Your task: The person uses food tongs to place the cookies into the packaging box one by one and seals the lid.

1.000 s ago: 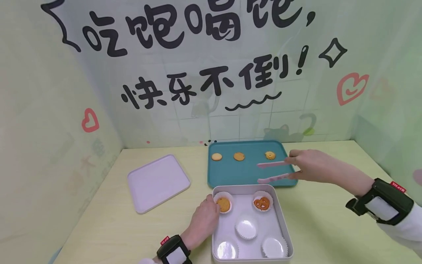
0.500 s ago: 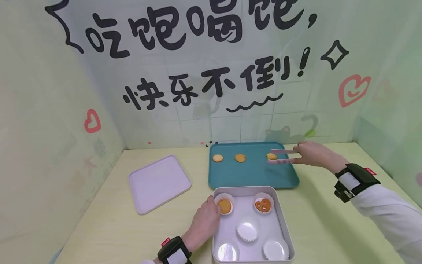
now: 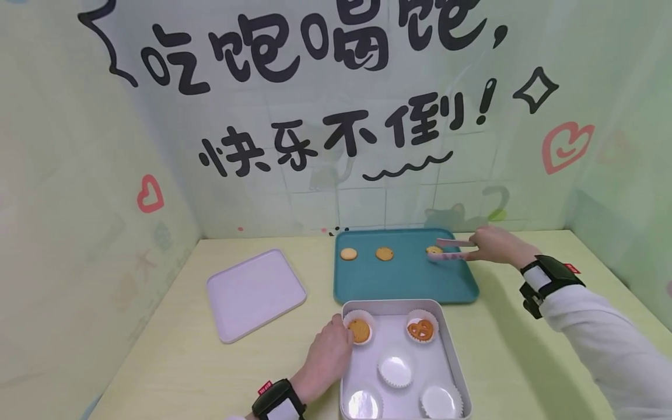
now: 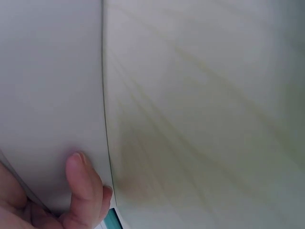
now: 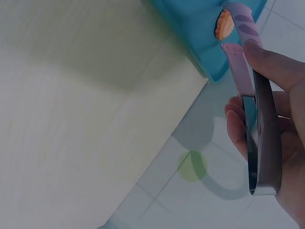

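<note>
My right hand grips a pair of metal tongs with pink tips. The tong tips stand apart on either side of a ridged cookie at the right of the teal tray. In the right wrist view that cookie lies right by the pink ends. My left hand holds the left wall of a pale lilac square box near its far corner. Inside the box, a round cookie and a pretzel each sit in a white paper cup.
Three other white paper cups, such as the middle one, stand in the box. Two round cookies lie further left on the teal tray. A lilac flat tray rests at the left. A printed backdrop rises behind the table.
My right hand has moved back and brought the tongs from in front of the ridged cookie to around it, with the tips closer together. My left hand stays at the box.
</note>
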`<state>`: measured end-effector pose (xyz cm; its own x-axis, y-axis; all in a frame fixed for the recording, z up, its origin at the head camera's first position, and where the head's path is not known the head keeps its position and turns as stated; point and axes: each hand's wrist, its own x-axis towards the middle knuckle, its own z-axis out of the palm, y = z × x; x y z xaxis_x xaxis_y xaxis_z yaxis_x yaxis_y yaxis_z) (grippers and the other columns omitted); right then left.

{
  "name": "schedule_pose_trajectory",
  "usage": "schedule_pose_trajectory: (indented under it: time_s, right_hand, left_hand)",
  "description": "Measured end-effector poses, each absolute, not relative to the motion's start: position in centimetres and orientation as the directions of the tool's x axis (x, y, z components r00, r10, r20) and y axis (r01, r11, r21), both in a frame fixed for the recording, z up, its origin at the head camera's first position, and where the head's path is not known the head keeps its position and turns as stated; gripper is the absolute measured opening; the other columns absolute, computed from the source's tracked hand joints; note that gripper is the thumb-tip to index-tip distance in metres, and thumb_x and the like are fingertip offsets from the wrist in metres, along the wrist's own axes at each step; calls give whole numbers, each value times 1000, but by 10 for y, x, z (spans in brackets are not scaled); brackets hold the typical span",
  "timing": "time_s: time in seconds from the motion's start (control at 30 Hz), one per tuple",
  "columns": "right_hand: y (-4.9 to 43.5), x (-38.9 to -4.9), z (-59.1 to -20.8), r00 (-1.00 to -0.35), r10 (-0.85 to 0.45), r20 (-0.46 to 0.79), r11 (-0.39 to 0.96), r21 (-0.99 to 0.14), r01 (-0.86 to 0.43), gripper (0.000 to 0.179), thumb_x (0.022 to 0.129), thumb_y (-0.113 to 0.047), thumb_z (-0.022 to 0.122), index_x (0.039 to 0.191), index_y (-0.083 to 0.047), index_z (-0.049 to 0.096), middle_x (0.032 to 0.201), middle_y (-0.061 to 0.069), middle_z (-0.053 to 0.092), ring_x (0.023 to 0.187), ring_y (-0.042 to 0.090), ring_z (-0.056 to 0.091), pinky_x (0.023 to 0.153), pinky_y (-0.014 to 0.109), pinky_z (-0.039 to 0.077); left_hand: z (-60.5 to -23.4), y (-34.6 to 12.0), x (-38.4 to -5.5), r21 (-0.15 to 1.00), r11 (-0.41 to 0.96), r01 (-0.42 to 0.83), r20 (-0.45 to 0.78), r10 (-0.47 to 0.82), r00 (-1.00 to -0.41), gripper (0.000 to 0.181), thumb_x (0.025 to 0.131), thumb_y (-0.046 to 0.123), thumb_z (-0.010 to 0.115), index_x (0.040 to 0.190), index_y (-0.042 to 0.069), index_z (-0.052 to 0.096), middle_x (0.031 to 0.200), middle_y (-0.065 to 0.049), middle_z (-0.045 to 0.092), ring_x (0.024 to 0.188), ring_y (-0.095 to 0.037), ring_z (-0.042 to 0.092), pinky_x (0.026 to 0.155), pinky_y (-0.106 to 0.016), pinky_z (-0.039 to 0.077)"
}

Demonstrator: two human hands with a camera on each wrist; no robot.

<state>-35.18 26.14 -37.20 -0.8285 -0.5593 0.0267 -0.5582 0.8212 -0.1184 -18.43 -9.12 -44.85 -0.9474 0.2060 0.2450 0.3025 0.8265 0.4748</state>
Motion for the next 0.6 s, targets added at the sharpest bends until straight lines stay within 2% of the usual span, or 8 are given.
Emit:
schedule_pose_trajectory:
  time_s: [0.17, 0.4, 0.6]
  right_hand:
    - [264, -358, -379, -833, -552, 20, 825, -126, -550, 23, 78, -22, 70, 66, -6, 58, 56, -3, 46, 50, 12, 38, 49, 30, 33]
    - [262, -361, -383, -839, -544, 9, 831, -135, -540, 25, 77, -20, 70, 63, -8, 54, 55, -4, 39, 50, 12, 36, 50, 29, 31]
    - [261, -360, -382, -835, -550, 6, 827, -137, -546, 24, 79, -19, 69, 64, -6, 56, 54, -3, 41, 49, 11, 36, 48, 28, 31]
  left_hand:
    - [-448, -92, -183, 487, 821, 296, 244, 197, -949, 13, 89, 4, 47, 84, -8, 44, 63, -9, 41, 54, -27, 51, 44, -39, 42]
    - [-447, -92, -183, 501, 818, 283, 230, 190, -954, 13, 89, 5, 47, 85, -8, 44, 63, -10, 42, 54, -27, 51, 44, -39, 41]
    - [-447, -91, -183, 511, 813, 279, 231, 183, -956, 13, 89, 5, 46, 85, -8, 44, 63, -10, 43, 54, -27, 51, 45, -40, 41]
